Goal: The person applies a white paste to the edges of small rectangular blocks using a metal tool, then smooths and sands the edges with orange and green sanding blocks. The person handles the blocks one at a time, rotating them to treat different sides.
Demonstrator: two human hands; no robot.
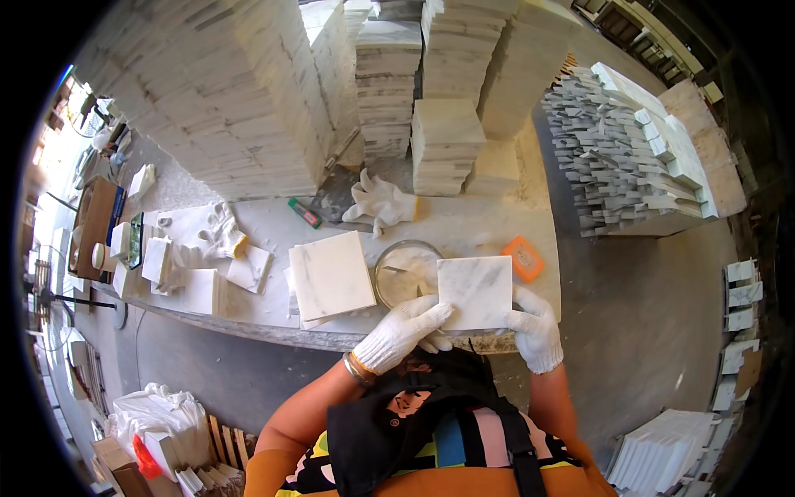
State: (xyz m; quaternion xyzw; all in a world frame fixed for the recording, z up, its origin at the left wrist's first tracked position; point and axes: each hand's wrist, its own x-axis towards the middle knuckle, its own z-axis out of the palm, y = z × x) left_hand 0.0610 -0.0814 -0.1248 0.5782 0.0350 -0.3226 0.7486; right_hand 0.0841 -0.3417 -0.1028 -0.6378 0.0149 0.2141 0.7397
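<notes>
A square white marble tile (476, 290) with grey veins is held up before me at the table's near edge. My left hand (402, 331), in a white knit glove, grips its lower left edge, the thumb along the side. On its right edge, my gloved right hand (537, 327) is closed around the lower corner. Behind the tile, partly covered by it, lies a round glass dish (406, 257) with something thin and dark in it. To the left of my left hand rests a small stack of similar tiles (331, 273). An orange box-like piece (522, 258) lies beyond my right hand.
Tall stacks of marble tiles (385, 83) rise behind the table (273, 319). Spare white gloves (381, 203) and a green-and-red object (305, 213) lie on it, with more tiles (199, 290) at left. A pallet of stacked slabs (621, 157) stands on the right floor.
</notes>
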